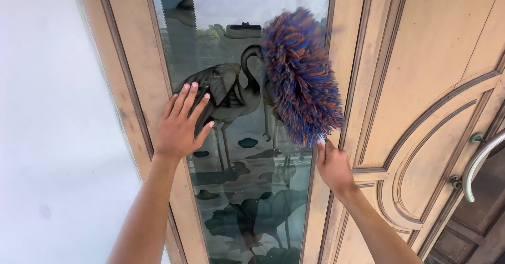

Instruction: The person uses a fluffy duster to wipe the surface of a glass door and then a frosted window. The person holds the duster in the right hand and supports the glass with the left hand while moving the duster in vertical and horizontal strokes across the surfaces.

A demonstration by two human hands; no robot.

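the right hand (pixel 332 165), just right of the frame's centre, is clenched around the handle of a fluffy duster (pixel 301 75); the handle itself is hidden inside the fist, so only the bushy blue and orange head shows. the head rises straight up from the fingers (pixel 321 147) and leans a little to the left, so its fibres lie over the right side of the glass panel (pixel 247 190) and brush the inner edge of the wooden frame (pixel 344 43). gripping it low at the base looks like a way to get reach: the soft head sits well above the hand, in the upper middle of the picture, while the wrist stays low.

the left hand (pixel 181 124), left of centre, is released and holds nothing. its palm is pressed flat with fingers (pixel 185 97) spread, lying half on the left strip of the frame and half on the glass, probably as a brace for the body or the door. it is apart from the duster, with the etched bird design (pixel 231 93) between them. water plants are etched lower on the glass.

to the right stands a carved wooden door (pixel 431 85) with a curved metal handle (pixel 476 164) at the far right edge. a plain white wall (pixel 52 111) fills the left.
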